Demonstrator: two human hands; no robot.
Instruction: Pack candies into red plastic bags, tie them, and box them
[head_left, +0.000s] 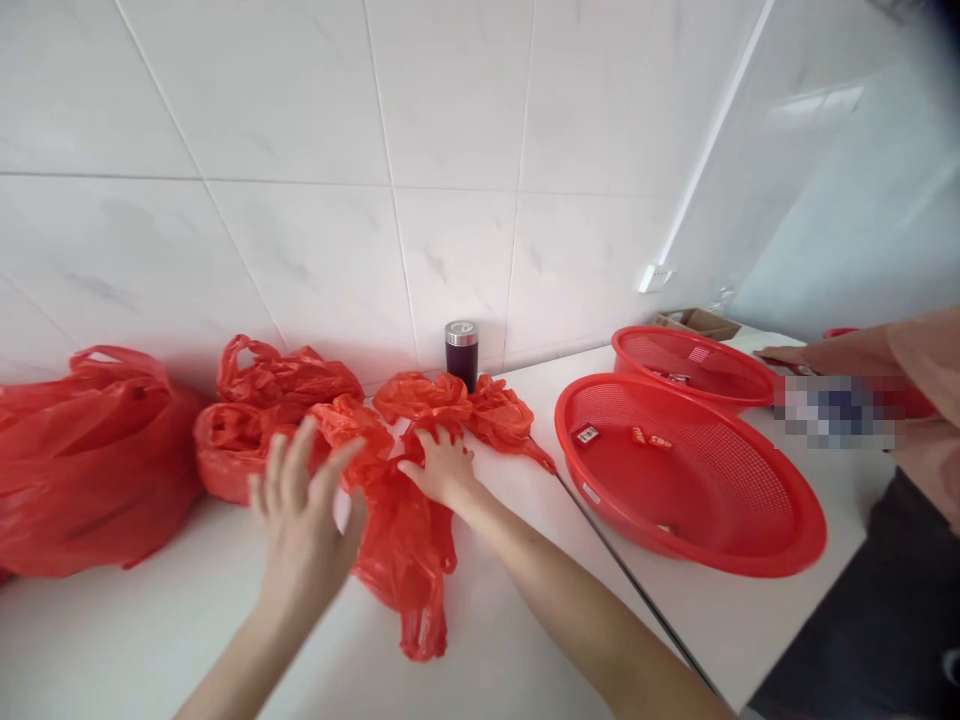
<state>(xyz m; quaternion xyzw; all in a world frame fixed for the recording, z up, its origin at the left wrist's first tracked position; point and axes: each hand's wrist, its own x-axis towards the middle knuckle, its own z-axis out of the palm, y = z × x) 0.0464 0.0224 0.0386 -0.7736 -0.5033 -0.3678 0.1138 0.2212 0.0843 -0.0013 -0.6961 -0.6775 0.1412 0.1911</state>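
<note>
My left hand is raised over the table with its fingers spread and nothing in it. My right hand lies with fingers apart on a crumpled red plastic bag, whose handles trail toward the front. Behind my left hand sit a tied red bag and another red bag. Two more crumpled bags lie just beyond my right hand, a bunched red bag and a smaller red bag. What lies under my right fingertips is partly hidden.
A large full red bag stands at the left. A dark tumbler is near the wall. At the right are a red basket with a few small packets and a second red basket. Beyond them a person's arm reaches in.
</note>
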